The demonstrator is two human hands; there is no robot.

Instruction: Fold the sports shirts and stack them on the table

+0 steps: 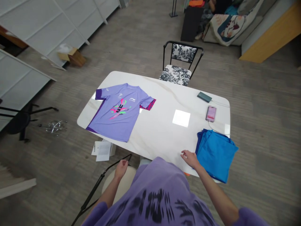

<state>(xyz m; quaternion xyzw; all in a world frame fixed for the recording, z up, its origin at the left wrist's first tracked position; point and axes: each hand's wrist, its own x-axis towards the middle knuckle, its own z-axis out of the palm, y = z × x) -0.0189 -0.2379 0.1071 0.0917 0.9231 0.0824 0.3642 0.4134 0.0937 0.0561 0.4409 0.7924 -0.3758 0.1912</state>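
My left hand hangs off the table's near edge, beside the black arm of a chair. Its fingers are loosely bent and I see nothing held in them. My right hand hovers at the near edge of the white table, fingers stretched out and holding nothing. Just right of it lies a stack of folded blue clothes, bright blue on top with darker blue beneath. On the table's left part a purple T-shirt with a colourful print is spread flat, front up, its hem towards me.
Toward the table's right end are a phone and a dark green power bank with a white cable. A patterned chair stands at the far side. Near me are a cream-seated chair and papers below the table's edge.
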